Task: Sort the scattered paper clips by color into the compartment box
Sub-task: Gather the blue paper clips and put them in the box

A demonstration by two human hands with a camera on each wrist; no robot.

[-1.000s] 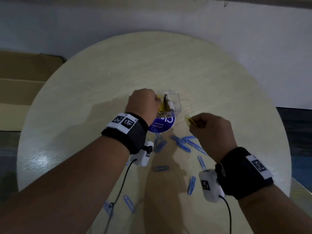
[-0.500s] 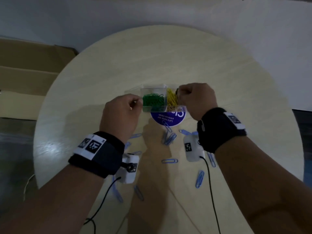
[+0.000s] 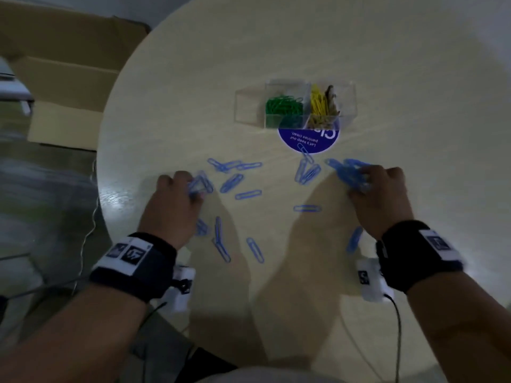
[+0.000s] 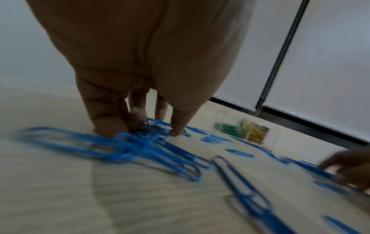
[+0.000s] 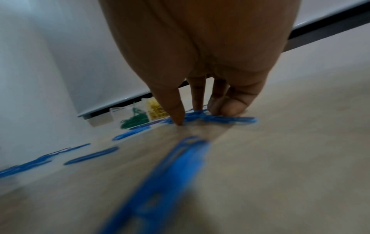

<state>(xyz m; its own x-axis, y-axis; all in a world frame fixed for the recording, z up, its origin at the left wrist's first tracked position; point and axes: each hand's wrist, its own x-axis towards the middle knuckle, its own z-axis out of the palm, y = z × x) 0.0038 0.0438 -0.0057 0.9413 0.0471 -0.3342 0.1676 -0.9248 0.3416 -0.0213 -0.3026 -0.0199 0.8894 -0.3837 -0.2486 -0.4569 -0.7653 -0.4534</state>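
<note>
The clear compartment box [image 3: 345,87] stands far on the round table, with green clips [image 3: 283,106] in one cell and yellow clips [image 3: 319,102] in the cell to their right. Several blue clips [image 3: 249,194] lie scattered nearer me. My left hand [image 3: 195,189] is down on the table, thumb and curled fingers pinching a small bunch of blue clips [image 4: 148,128]. My right hand [image 3: 359,181] does the same at the right, gripping a cluster of blue clips [image 3: 349,171]; its fingertips [image 5: 230,109] press on them. Both wrist views are blurred.
A round blue sticker [image 3: 309,142] lies partly under the box's near side. The box's left cell [image 3: 249,106] looks empty. A cardboard box [image 3: 63,78] sits on the floor beyond the table's left edge. Wrist-camera cables hang off the near edge.
Both hands left the box and came back toward me onto the blue clips. The yellow clip the right hand held is gone from it. The view tilted down.
</note>
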